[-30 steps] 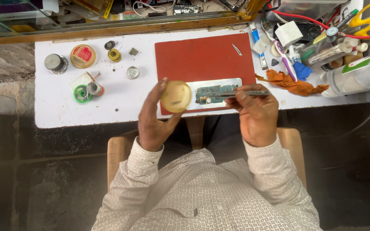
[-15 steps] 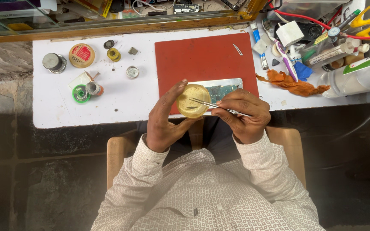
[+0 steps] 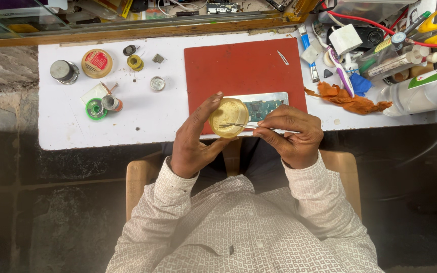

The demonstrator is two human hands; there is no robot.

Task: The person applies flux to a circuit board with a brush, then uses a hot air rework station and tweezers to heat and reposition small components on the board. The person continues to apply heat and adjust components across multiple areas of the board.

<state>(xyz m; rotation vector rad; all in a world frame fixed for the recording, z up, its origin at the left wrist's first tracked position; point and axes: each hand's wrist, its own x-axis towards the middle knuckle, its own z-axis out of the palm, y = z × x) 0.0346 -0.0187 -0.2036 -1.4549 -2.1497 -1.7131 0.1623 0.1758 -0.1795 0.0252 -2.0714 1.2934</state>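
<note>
Left grip (image 3: 194,141) holds a round yellow tin (image 3: 228,118); right grip (image 3: 292,134) pinches tweezers (image 3: 238,125), tips in the tin; circuit board (image 3: 263,107) at 2 o'clock on the red mat (image 3: 238,65).

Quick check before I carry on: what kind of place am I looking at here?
Likely a small electronics repair bench: a circuit board on a red mat, solder spools nearby, and tweezers dipping into a round tin.

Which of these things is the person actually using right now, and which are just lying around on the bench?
In use:
left hand
round yellow tin
right hand
tweezers
circuit board
red mat

Lying about:
solder spools
toothbrush
orange rag
plastic bottle
</note>
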